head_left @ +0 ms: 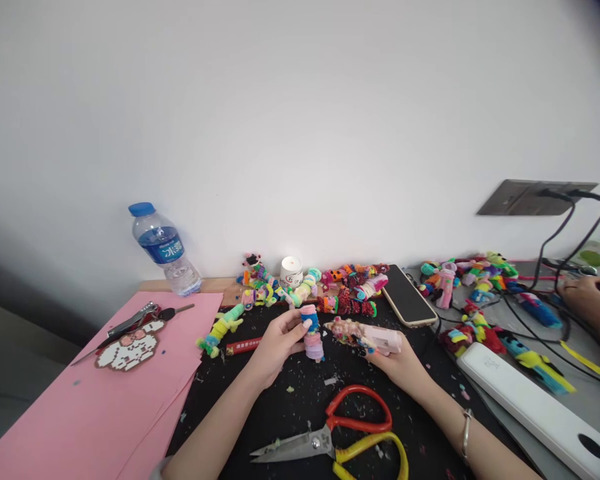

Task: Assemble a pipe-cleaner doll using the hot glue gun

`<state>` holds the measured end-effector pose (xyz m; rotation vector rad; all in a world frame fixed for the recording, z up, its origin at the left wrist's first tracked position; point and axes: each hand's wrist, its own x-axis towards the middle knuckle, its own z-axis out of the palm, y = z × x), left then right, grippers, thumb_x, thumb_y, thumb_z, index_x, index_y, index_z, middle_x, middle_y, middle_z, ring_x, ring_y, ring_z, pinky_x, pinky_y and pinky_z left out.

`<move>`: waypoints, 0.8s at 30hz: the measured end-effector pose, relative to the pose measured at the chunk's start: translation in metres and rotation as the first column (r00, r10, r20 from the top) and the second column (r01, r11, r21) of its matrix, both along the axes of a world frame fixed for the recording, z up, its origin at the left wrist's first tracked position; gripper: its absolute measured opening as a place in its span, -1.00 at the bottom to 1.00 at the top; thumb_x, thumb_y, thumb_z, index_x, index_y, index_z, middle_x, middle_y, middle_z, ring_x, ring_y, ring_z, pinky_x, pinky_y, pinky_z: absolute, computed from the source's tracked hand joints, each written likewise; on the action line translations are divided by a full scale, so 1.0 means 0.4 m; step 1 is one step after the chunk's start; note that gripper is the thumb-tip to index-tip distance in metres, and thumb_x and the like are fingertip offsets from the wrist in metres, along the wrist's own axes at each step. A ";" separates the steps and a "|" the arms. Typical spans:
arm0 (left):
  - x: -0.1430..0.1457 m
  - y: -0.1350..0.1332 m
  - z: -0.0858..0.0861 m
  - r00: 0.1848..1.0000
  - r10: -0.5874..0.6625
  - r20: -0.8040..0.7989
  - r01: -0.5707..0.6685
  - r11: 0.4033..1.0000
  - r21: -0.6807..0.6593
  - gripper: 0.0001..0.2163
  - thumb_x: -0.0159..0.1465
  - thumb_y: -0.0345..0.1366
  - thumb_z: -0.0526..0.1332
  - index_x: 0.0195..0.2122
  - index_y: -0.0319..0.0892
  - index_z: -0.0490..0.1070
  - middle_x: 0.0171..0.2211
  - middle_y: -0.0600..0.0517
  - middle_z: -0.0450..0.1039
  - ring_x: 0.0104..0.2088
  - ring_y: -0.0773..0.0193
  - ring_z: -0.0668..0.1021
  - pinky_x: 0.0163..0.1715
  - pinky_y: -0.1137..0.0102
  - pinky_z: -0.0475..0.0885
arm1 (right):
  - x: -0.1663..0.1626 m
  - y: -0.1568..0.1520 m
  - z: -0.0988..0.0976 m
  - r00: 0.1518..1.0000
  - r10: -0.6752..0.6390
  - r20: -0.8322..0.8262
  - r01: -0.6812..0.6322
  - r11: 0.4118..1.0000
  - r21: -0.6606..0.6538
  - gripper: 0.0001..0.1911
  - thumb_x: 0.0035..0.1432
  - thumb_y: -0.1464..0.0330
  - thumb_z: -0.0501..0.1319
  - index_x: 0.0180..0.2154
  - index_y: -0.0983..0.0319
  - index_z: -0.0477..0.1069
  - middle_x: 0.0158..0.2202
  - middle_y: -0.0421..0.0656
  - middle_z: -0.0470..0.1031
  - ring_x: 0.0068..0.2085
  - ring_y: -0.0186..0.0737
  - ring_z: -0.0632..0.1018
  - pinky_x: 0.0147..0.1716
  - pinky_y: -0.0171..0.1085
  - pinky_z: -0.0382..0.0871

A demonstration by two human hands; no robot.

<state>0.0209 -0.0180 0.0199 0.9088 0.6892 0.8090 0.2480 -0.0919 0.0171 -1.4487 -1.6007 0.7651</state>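
Observation:
My left hand pinches a fuzzy pipe-cleaner roll with pink, blue and lilac bands, held upright over the black mat. In my right hand lies a pale pink handheld tool, its pointed front crusted with coloured fluff. I cannot make out its exact kind. The tool's tip points left toward the roll, with a small gap between them. Below both hands, large scissors with one red and one yellow handle lie partly spread. Some of my right fingers are hidden behind the tool.
Several pipe-cleaner figures line the wall around a paper cup. Pink sheets and a water bottle are on the left. Rightward are a phone, a long white device, cables and another person's hand.

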 end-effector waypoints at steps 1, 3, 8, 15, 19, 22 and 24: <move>0.000 0.000 -0.002 1.000 -0.009 -0.007 0.009 1.000 0.003 -0.67 0.12 -0.22 0.28 -0.09 -0.17 0.41 -0.24 -0.02 0.39 -0.28 0.27 0.45 -0.29 0.34 0.43 | -0.003 -0.001 0.000 1.000 0.010 0.014 -0.010 1.000 -0.008 -0.82 -0.03 0.37 0.20 -0.32 0.23 0.49 -0.36 -0.15 0.59 -0.35 -0.14 0.56 -0.34 -0.28 0.46; 0.000 0.001 -0.006 1.000 -0.014 -0.016 0.014 1.000 0.005 -0.68 0.12 -0.21 0.27 -0.09 -0.15 0.42 -0.22 -0.02 0.38 -0.25 0.24 0.46 -0.28 0.32 0.43 | -0.005 -0.003 -0.002 0.999 0.016 0.040 -0.015 1.000 -0.016 -0.86 -0.04 0.36 0.21 -0.37 0.23 0.47 -0.44 -0.17 0.57 -0.39 -0.16 0.55 -0.40 -0.30 0.45; 0.000 0.002 -0.011 1.000 -0.019 -0.020 0.020 1.000 0.010 -0.68 0.11 -0.21 0.28 -0.09 -0.13 0.43 -0.22 -0.01 0.39 -0.28 0.27 0.45 -0.28 0.31 0.45 | -0.002 -0.012 -0.016 0.995 -0.035 0.095 0.033 0.999 0.021 -0.88 -0.05 0.30 0.23 -0.47 0.22 0.44 -0.54 -0.18 0.51 -0.49 -0.21 0.51 -0.53 -0.34 0.41; 0.004 -0.002 -0.006 0.998 -0.008 -0.060 0.010 1.000 0.020 -0.67 0.07 -0.20 0.30 -0.12 -0.13 0.46 -0.27 -0.01 0.41 -0.29 0.25 0.46 -0.29 0.32 0.45 | -0.002 -0.010 -0.024 0.989 0.018 0.147 -0.021 1.000 0.020 -0.92 -0.03 0.34 0.22 -0.46 0.22 0.44 -0.57 -0.22 0.49 -0.53 -0.25 0.48 -0.55 -0.35 0.40; 0.006 -0.003 -0.005 0.998 0.002 -0.065 -0.001 1.000 0.020 -0.71 0.06 -0.20 0.31 -0.18 -0.12 0.49 -0.32 0.02 0.40 -0.31 0.26 0.46 -0.30 0.31 0.45 | -0.005 -0.011 -0.019 0.988 0.001 0.153 -0.006 0.999 0.035 -0.92 -0.04 0.33 0.24 -0.45 0.22 0.45 -0.58 -0.22 0.48 -0.52 -0.24 0.47 -0.55 -0.35 0.39; 0.006 -0.003 -0.005 0.998 0.000 -0.062 0.001 1.000 0.017 -0.70 0.05 -0.21 0.32 -0.17 -0.13 0.48 -0.32 0.02 0.40 -0.33 0.28 0.46 -0.30 0.31 0.46 | -0.007 -0.012 -0.012 0.987 0.024 0.160 -0.028 0.999 0.027 -0.91 -0.04 0.33 0.23 -0.48 0.22 0.43 -0.59 -0.23 0.46 -0.54 -0.27 0.46 -0.57 -0.37 0.36; 0.005 -0.003 -0.004 0.998 -0.001 -0.064 0.002 1.000 0.013 -0.69 0.06 -0.21 0.32 -0.16 -0.15 0.48 -0.32 0.01 0.39 -0.34 0.29 0.46 -0.30 0.32 0.46 | -0.007 -0.012 -0.011 0.986 0.033 0.165 -0.037 0.999 0.021 -0.91 -0.02 0.33 0.22 -0.49 0.22 0.42 -0.60 -0.23 0.46 -0.55 -0.28 0.45 -0.58 -0.37 0.35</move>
